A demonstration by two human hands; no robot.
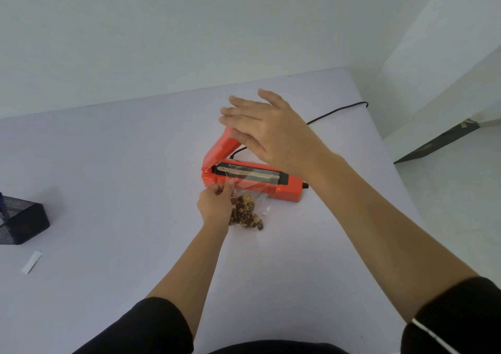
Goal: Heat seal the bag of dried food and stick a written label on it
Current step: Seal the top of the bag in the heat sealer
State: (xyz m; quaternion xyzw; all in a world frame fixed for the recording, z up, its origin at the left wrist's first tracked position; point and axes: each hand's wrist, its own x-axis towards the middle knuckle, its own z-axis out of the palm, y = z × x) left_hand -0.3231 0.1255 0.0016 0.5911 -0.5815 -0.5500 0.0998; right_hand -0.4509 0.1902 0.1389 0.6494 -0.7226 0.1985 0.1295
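bag of dried food [248,210]: clear, on desk [108,163], mouth laid across open orange heat sealer [252,182]. left hand [215,204]: fingers [229,187] pinching bag's top edge. right hand [267,130]: fingers spread flat, empty, at raised sealer arm [221,147]; contact unclear.

Left hand [215,204] is pinching the clear bag [250,204] of dried food, its mouth lying across the orange heat sealer [252,181]. Right hand [267,130] is hovering flat above the sealer's raised lid.
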